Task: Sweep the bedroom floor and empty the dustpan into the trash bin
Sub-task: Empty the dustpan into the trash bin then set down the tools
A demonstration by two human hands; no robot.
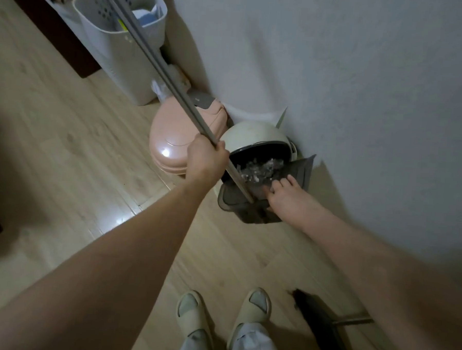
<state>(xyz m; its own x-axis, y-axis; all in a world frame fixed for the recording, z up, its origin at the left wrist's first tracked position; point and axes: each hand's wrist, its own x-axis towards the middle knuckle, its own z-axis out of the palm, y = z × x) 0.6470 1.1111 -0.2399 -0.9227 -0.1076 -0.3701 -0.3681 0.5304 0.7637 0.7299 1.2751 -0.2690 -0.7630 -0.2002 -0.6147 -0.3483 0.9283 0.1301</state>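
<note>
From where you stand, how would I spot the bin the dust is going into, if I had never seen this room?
Follow the grey wall down to the wooden floor. Three containers stand along its foot: a tall white basket, a pink bin, then the trash bin. It is the cream one with the domed lid tipped open, and the grey dustpan is held at its mouth.

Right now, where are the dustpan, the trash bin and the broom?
dustpan [230, 199]: head view, grey front wall.
trash bin [249, 134]: head view, raised cream lid.
broom [321, 316]: head view, dark bristle head on floor.
</note>
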